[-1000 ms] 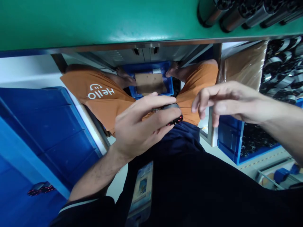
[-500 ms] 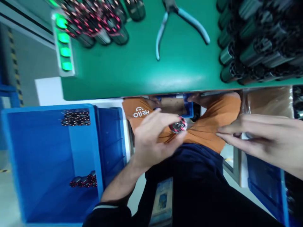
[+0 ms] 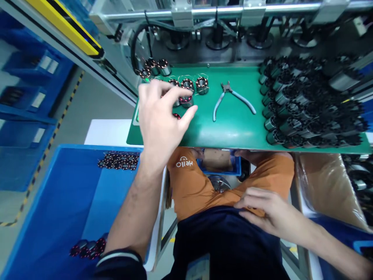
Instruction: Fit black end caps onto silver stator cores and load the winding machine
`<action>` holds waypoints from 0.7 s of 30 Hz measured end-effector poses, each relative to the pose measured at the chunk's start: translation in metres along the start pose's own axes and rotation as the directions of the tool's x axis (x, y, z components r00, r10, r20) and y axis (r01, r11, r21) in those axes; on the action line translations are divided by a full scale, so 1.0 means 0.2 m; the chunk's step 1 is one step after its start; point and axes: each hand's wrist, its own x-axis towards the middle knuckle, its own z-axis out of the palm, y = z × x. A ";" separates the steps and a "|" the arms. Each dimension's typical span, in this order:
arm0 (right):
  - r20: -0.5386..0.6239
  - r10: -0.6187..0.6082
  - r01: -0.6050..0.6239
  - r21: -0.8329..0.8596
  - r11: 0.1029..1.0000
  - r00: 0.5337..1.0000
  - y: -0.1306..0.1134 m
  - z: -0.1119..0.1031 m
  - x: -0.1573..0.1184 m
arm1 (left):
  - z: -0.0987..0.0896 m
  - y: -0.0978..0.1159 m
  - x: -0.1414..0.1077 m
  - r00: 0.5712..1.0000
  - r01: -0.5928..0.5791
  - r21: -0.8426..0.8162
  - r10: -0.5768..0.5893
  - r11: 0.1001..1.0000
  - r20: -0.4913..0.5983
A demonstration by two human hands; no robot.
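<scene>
My left hand [image 3: 160,114] is over the left part of the green work surface, thumb and fingers spread apart. Between its thumb and forefinger stands a motor stator [image 3: 185,101] with pinkish-red windings; the fingers do not look closed on it. A second red-wound stator [image 3: 176,116] is partly hidden under the hand. Behind are copper-wound stators with loose wire ends, among them one [image 3: 202,84] at the right of the row. My right hand [image 3: 262,212] lies at my lap against the orange trousers, its fingers loosely stretched and holding nothing visible.
Cutting pliers [image 3: 230,97] with light blue handles lie open on the green surface [image 3: 227,132]. Many black-ended stator cores [image 3: 291,105] are stacked at the right. A machine rail [image 3: 221,13] spans the back. A blue bin [image 3: 58,186] at left holds wound stators [image 3: 119,160].
My left hand has moved from above my lap, where it held a red-wound stator, up to the stators on the work surface. My right hand has lowered to my lap. The view has tilted up.
</scene>
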 end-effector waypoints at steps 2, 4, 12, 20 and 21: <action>0.031 0.026 -0.027 0.015 1.000 0.999 -0.02 0.02 0.00 | 0.19 -0.03 0.17 0.999 0.055 0.040 -0.054 0.998 -0.007; 0.087 0.054 -0.057 0.024 0.998 0.995 -0.04 0.05 -0.02 | 0.35 -0.03 0.33 0.994 0.097 0.079 -0.101 0.992 0.047; -0.095 0.131 -0.110 0.199 0.974 0.987 -0.05 0.04 -0.14 | 0.14 0.38 0.38 0.977 -0.068 0.007 0.065 0.998 0.203; -0.351 0.422 0.049 0.813 0.581 0.836 -0.14 -0.21 -0.01 | -0.39 1.00 -0.11 0.857 0.100 -0.635 0.259 0.766 0.446; -0.277 0.420 -0.001 0.834 0.551 0.864 -0.14 -0.22 0.00 | -0.39 1.01 -0.17 0.851 0.142 -0.633 0.232 0.761 0.471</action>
